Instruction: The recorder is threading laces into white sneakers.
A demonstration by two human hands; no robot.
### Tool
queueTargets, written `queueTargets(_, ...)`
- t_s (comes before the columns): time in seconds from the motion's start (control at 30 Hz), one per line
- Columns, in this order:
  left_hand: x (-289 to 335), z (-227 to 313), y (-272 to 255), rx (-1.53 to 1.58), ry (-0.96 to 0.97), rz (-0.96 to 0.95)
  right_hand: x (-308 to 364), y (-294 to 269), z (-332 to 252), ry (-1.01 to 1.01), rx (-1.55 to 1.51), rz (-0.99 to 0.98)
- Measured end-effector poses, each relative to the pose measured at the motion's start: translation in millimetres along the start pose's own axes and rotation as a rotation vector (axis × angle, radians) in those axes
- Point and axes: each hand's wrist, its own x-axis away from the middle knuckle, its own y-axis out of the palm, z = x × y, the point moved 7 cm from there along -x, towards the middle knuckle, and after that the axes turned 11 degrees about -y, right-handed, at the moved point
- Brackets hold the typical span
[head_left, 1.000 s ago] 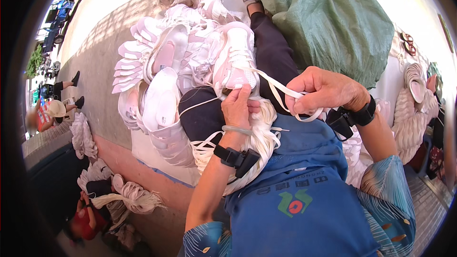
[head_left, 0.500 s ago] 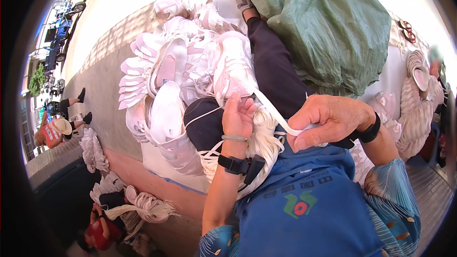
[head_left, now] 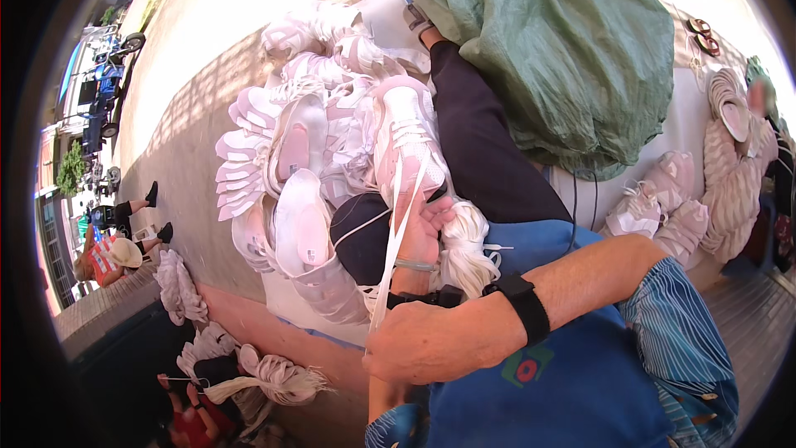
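Observation:
A pale pink and white sneaker (head_left: 406, 120) lies in front of me, laces crossing its upper. My left hand (head_left: 421, 228) grips its near end, palm partly turned up and fingers half curled; the fingertips are partly hidden. Two strands of a flat white shoelace (head_left: 401, 224) run taut from the sneaker over my left hand. My right hand (head_left: 439, 344) is closed on them at the lower end, its back toward me and its arm crossing over my left wrist. Beside my left hand, a thick bundle of white laces (head_left: 466, 253) rests against my blue apron (head_left: 580, 373).
Many pink and white shoe parts (head_left: 303, 129) are heaped to the left and ahead. A large green sack (head_left: 555, 50) stands beyond my dark-trousered leg (head_left: 481, 141). More sneakers (head_left: 663, 199) lie at right. Other people (head_left: 112, 253) sit at left, and sandals (head_left: 703, 37) lie far right.
My right hand has swept from the right across to the left and toward me, drawing the lace with it. Two strands now stretch over my left hand, which stays at the sneaker.

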Motion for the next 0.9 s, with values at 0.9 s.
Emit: queueTargets(0.9, 93.7, 62.1, -24.1, -0.072, -0.093, -0.177, 0.6, -26.2, -23.7, -0.036, -0.126, 0.122)
